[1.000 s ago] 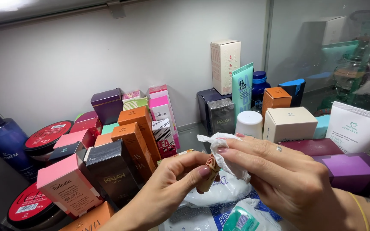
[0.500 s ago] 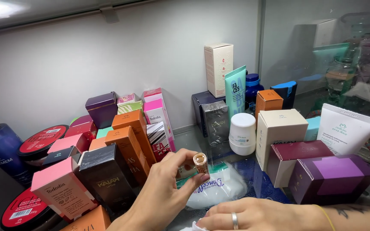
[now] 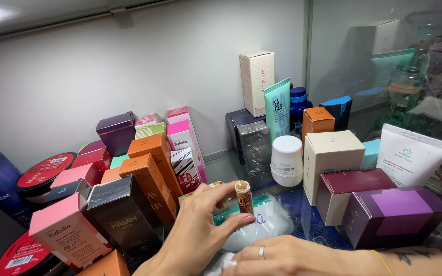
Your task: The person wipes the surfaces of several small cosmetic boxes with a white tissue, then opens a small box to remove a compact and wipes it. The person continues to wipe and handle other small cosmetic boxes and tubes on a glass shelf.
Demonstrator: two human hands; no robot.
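Two hands are seen near the front of a crowded counter (image 3: 231, 163). A small patterned tube (image 3: 244, 198) is held upright, pinched between the left hand's (image 3: 200, 225) fingers, just left of a white jar (image 3: 286, 160). The right hand (image 3: 282, 255) is laid flat, fingers loosely spread, on a white wrapper (image 3: 259, 225).

Tall cream box (image 3: 256, 82) at back wall, orange boxes (image 3: 152, 176) left, purple box (image 3: 392, 214) right

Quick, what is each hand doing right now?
Left hand: closed on the small patterned tube, held upright.
Right hand: open, flat, palm down on the white plastic bag.
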